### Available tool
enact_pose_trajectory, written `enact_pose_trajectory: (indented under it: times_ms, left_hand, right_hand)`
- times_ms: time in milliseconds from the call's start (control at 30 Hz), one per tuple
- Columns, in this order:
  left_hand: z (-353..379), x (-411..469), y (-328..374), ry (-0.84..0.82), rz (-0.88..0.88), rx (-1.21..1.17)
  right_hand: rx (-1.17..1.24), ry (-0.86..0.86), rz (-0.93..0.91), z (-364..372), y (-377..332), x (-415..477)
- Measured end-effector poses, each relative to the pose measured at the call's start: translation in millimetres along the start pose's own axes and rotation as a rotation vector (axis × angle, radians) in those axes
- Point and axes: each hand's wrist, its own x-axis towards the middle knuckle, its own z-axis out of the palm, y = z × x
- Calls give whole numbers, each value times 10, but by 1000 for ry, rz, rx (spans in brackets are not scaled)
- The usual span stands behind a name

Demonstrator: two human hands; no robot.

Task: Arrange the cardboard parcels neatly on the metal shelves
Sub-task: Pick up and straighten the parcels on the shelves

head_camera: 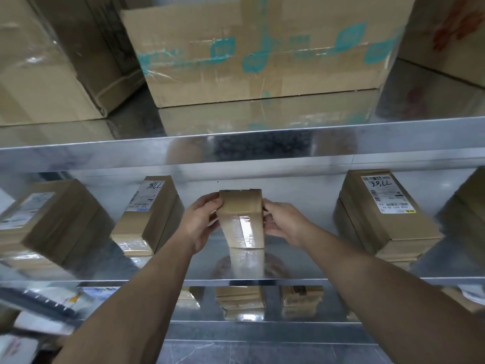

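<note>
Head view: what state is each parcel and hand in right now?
small taped parcel: standing on end on the middle shelf, held from both sides.
left hand: fingers curled round its left side.
right hand: fingers curled round its right side.
labelled parcel: lying flat to its left, apart, untouched.
stack of parcels: flat at the right, untouched.
teal-taped box: closed, resting on the upper shelf.

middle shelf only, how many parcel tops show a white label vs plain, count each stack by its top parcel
White label on top: 3 (far-left parcel, 7786 parcel, 7796 parcel)
Plain top: 2 (held parcel between left hand and right hand, far-right parcel cut off by the frame)
Total: 5
</note>
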Motion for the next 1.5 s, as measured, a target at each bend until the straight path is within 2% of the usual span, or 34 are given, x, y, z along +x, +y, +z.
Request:
enact_pose_trajectory:
  times_ms: [133,333,867,1067,1333,1500]
  left_hand:
    - [9,24,26,7,-25,64]
    - [37,47,23,-5,-41,152]
    - [52,97,40,24,-49,183]
    - [1,4,55,-54,-84,200]
    - [65,-53,-11,-69,-57,109]
    - [135,-54,-176,-58,-53,84]
  right_hand:
    - [26,-17,-13,59,-139,19]
    - [-195,53,-57,106,-146,134]
    - [-230,61,-40,140,-211,179]
    - [-153,-9,-25,50,-211,64]
    - [-2,86,-41,-17,-176,9]
    - [-147,117,-79,11,58,98]
